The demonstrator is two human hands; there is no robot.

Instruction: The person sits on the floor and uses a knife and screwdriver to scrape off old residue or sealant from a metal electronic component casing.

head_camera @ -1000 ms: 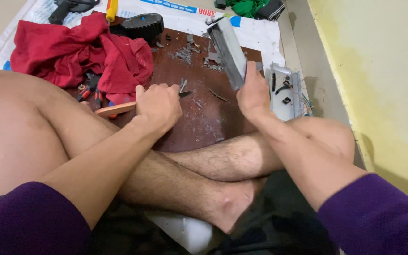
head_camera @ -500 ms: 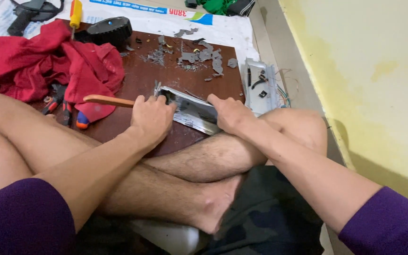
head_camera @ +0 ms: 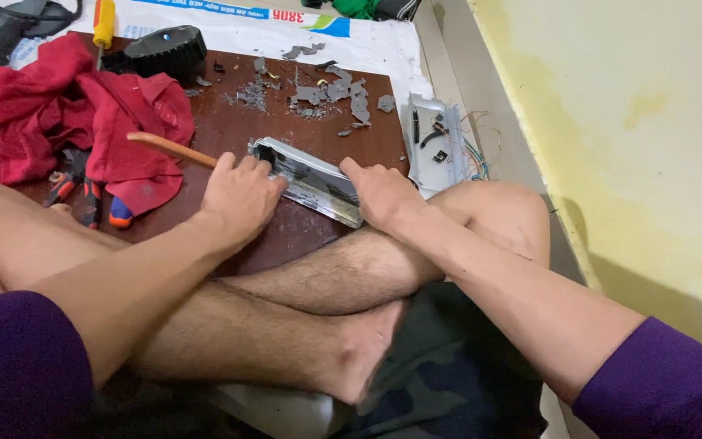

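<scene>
The long grey metal casing (head_camera: 310, 180) now lies flat on the dark brown board (head_camera: 286, 122), slanting from upper left to lower right — a second ago it stood on end near the board's far edge, held up at its top. It has been brought down and drawn close to the crossed legs, so both hands can bear on it at once. The left hand (head_camera: 241, 191) presses on its upper-left end with the grip closed around a wooden tool handle (head_camera: 171, 148) that sticks out to the left; the right hand (head_camera: 377, 193) clamps the lower-right end, fingers curled over the casing's edge. The piece looks pinned for working rather than carried. Beyond it, grey broken fragments (head_camera: 318, 85) lie scattered on the board's far part. A red cloth (head_camera: 58, 114) lies heaped at left beside pliers (head_camera: 83, 191), and a pale part with loose wires (head_camera: 436, 142) lies just off the board's right edge.
</scene>
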